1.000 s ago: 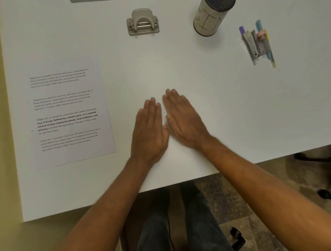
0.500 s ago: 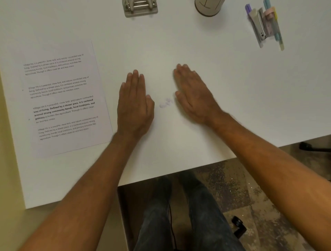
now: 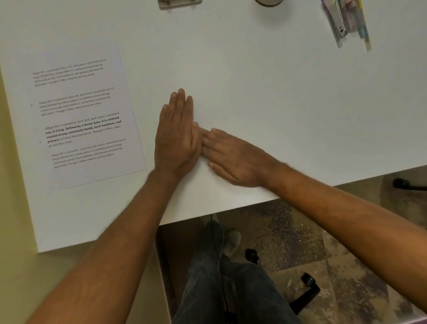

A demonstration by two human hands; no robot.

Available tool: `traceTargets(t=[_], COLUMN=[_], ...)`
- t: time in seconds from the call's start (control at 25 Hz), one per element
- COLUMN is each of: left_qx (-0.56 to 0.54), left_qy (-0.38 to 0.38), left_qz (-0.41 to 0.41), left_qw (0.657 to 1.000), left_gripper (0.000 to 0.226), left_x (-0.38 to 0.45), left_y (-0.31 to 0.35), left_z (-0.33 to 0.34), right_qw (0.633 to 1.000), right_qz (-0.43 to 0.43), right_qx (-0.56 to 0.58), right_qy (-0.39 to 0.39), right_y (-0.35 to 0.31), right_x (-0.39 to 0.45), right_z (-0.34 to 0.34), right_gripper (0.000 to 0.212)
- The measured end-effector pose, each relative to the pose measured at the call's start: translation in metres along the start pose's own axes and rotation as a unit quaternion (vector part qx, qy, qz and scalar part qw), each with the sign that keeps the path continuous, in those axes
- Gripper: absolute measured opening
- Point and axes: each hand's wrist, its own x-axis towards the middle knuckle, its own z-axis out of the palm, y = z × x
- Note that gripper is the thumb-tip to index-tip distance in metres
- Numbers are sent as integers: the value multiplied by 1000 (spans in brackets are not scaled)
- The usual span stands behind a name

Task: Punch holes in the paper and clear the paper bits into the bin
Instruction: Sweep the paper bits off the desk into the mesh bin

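A printed sheet of paper (image 3: 76, 115) lies flat on the left of the white table (image 3: 265, 97), with small holes near its left margin. My left hand (image 3: 176, 136) rests flat on the table just right of the sheet, fingers together. My right hand (image 3: 233, 157) lies flat beside it, fingertips touching the left hand's edge. Both hold nothing. The paper bits are hidden between or under my hands. The grey hole punch (image 3: 179, 3) is cut off at the top edge. The base of a cylindrical container (image 3: 269, 2) shows at the top.
A stapler with several pastel pens (image 3: 347, 22) lies at the top right. The table's front edge (image 3: 231, 208) runs just behind my wrists. Below it are my legs, a patterned floor and chair casters (image 3: 308, 281).
Half a second ago my hands were apart with a small pile of paper bits between them. They have now swept together, touching and covering the bits. The view has shifted, cutting off the punch and container.
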Motion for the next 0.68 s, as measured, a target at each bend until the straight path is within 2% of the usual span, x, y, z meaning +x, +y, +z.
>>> traceTargets(t=[0.12,0.2,0.28,0.36,0.52,0.68], left_qx=[-12,-17,-5,17,35,-2], left_qy=[-10,-18,-27,-41,-73,-97], left_qz=[7,8,10,24,68,78], left_qw=[1000,1000,1000,999,994,992], left_gripper=[58,59,60,62,64,64], left_x=[-16,-24,-31,-38,-51,-69], left_y=[7,9,12,17,28,45], left_z=[3,4,5,8,16,23], right_qw=[997,983,952,948,970,959], right_qz=[-9,77,194,240,198,210], right_qx=[72,136,140,110,71,125], right_qy=[7,98,188,180,126,147], right_y=[-9,-2,13,19,1,-27], right_x=[-20,-31,-34,-31,-28,-32], right_z=[3,-1,-8,-9,5,18], right_gripper=[52,52,52,52,54,53])
